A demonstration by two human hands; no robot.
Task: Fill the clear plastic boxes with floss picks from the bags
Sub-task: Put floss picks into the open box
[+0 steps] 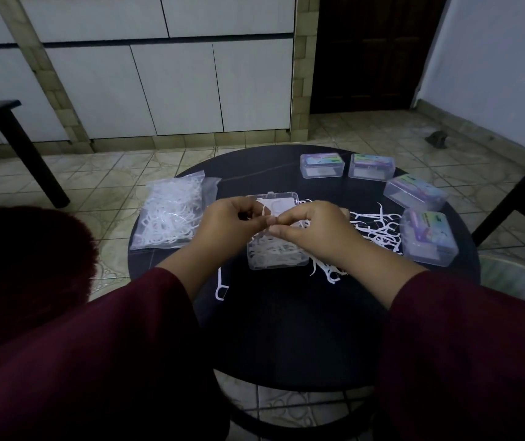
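risk of spill: both hands worked above the open clear box (275,256), so any pick that slipped would likely have fallen on the round black table (286,329) rather than in the box; one stray floss pick (221,289) already lay near the table's near-left edge.
risk of tangle: the picks in the fingers looked hooked together; a hard pull might have flung some off the table.
risk of knock: the right forearm crossed over the loose floss picks (377,230) and could have swept them toward the right edge.
left hand: the left hand (232,222) had its fingers curled, pinching what looked like a white pick just above the box.
right hand: the right hand (312,229) pinched with thumb and forefinger, fingertips meeting the left hand's; what it held was mostly hidden.
open box: sat at the table's middle, lid (272,202) laid back toward the far edge, its base well filled with white picks.
bag: the clear bag of floss picks (172,214) lay at the left edge, still packed full.
closed boxes: four clear boxes with coloured labels lined the far-right and right edges (322,165) (372,167) (415,192) (429,237), lids on; i could not tell whether they held picks.
task judgement: one box nearly full, the others seemingly yet to be filled.
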